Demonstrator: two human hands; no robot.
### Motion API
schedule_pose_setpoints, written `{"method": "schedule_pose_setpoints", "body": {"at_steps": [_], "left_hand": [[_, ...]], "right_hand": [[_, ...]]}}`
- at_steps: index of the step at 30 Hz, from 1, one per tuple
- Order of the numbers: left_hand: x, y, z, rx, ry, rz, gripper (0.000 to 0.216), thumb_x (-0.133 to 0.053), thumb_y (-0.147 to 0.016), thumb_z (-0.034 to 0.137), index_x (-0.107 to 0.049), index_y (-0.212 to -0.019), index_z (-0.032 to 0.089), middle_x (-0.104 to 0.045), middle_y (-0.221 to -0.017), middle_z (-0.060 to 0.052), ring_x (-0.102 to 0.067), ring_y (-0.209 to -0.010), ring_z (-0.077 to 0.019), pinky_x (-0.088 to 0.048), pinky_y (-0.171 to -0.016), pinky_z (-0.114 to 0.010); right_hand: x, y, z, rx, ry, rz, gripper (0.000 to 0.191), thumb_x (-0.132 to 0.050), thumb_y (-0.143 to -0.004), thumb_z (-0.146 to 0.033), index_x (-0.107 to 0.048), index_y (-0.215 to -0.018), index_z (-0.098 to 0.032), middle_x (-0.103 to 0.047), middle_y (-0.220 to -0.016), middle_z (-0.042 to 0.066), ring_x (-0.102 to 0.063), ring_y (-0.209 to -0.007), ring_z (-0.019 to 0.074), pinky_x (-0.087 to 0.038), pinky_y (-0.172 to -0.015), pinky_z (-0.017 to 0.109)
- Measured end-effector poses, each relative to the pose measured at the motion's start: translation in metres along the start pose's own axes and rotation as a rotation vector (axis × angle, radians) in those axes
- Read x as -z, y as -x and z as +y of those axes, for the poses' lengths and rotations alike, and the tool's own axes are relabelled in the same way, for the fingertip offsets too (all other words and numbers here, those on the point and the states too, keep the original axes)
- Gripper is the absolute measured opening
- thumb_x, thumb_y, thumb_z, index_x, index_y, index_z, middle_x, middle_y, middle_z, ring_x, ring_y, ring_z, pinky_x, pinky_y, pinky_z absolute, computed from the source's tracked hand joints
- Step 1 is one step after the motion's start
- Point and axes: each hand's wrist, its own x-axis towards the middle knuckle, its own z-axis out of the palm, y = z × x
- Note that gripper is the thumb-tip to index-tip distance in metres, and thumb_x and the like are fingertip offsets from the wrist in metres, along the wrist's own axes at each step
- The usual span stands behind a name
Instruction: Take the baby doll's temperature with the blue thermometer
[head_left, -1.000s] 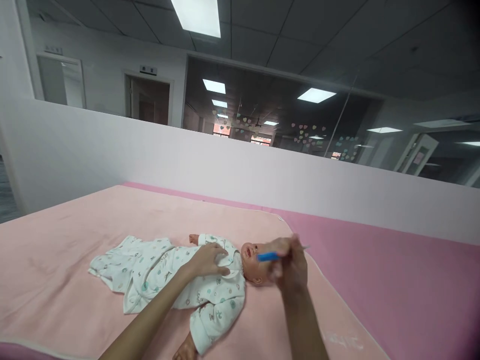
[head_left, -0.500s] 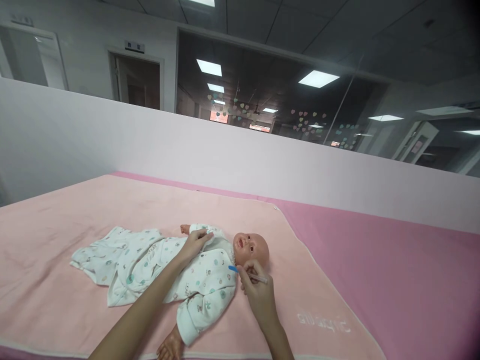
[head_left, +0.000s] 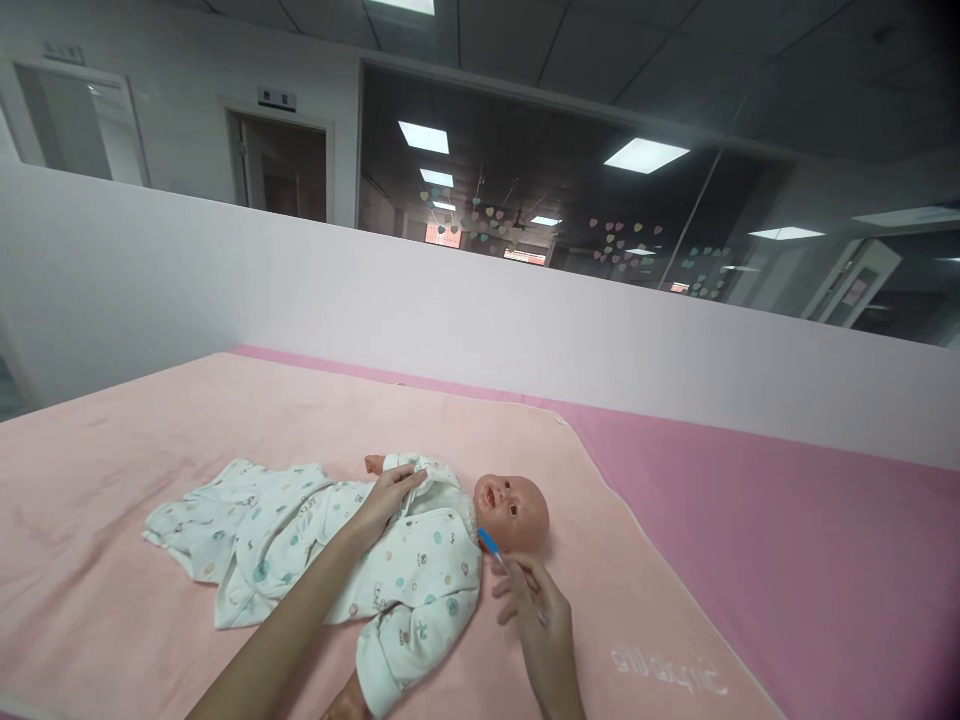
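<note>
Our right hand (head_left: 541, 612) pinches a blue-tipped stick (head_left: 489, 543) beside the doll (head_left: 517, 508); our left hand (head_left: 387, 498) apparently pinches its shirt (head_left: 427, 560).

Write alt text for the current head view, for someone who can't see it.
A right hand holds a blue-tipped stick near the neck of a doll lying on its back on a pink blanket. The left hand is at the chest of its patterned white clothes. Behind is a pale wall.

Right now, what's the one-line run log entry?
doll lying on pink blanket; left hand on patterned garment; right hand holding blue-tipped stick near doll
</note>
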Motion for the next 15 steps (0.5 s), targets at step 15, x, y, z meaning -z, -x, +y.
{"method": "schedule_pose_setpoints", "body": {"at_steps": [15], "left_hand": [[0.001, -0.001, -0.001, -0.006, -0.051, 0.054, 0.031, -0.064, -0.069, 0.043, -0.059, -0.068, 0.013, -0.056, -0.060, 0.000, -0.052, -0.059, -0.0131, -0.036, -0.055, -0.022]], "right_hand": [[0.025, 0.041, 0.042, -0.039, 0.308, 0.261, 0.041, -0.052, -0.071, -0.059, -0.058, -0.077, -0.019, -0.062, -0.073, 0.005, -0.060, -0.067, 0.0166, -0.049, -0.059, 0.020]]}}
